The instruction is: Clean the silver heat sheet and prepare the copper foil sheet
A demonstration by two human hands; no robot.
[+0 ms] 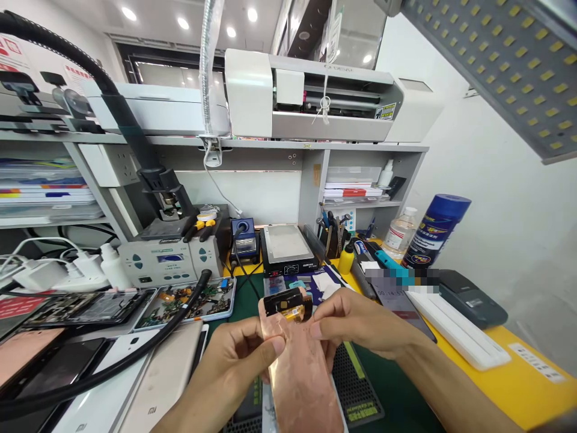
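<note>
Best to steady the copper-coloured sheet [304, 385], raised over the green mat [392, 391] at the near side of the counter [505, 385], between the left hand [238, 361], clamped thumb-up on its left edge, and the right hand [349, 328], pinched on its far right edge. Probably wise to press lightly and evenly, avoiding creases and strain on the black part [297, 297] at the far end.

an electronics repair workshop: a soldering station [250, 243], loose circuit parts [216, 296] and an opened device [101, 308].
</note>
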